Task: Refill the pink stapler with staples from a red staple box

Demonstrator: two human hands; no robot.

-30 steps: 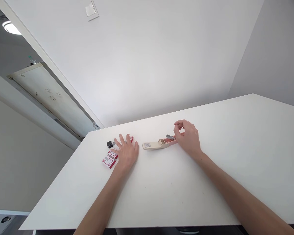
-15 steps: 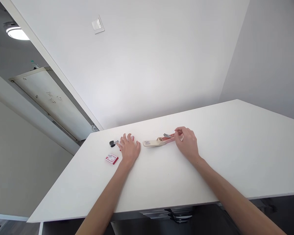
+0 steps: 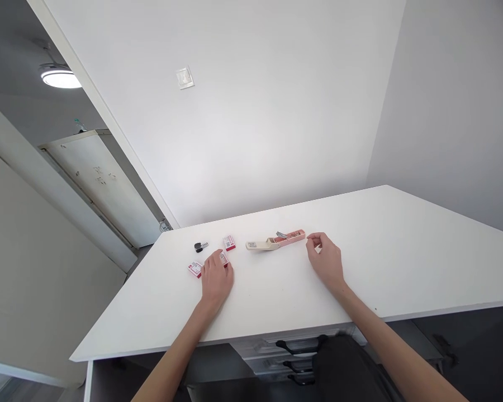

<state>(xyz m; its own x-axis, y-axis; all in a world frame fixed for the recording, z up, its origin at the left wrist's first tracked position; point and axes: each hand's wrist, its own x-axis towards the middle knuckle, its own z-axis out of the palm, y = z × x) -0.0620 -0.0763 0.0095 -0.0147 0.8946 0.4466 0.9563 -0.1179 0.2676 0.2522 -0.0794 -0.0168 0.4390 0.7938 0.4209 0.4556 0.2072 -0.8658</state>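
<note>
My left hand [image 3: 217,277] rests on the white tabletop with its fingers bent over a small red and white box [image 3: 223,257], which is partly hidden under them. Close by lie two similar boxes, one [image 3: 229,242] just beyond the fingertips and another [image 3: 195,269] to the left. A long hinged case, pink and cream [image 3: 291,238], lies opened out between the hands, with a small metal piece [image 3: 281,235] sticking up from it. Just off its pink end, my right hand [image 3: 324,258] has thumb and fingertips pinched together; anything between them is too small to make out.
A small black and silver item [image 3: 200,247] lies at the left of the white table [image 3: 285,301]. The wall [image 3: 276,111] rises behind the table's back edge. Drawers with black handles [image 3: 297,349] are below the front edge.
My left hand has gone from spread fingers over the boxes to bent fingers on one, nearer me. My right hand has come off the case's pink end. The view has shifted.
</note>
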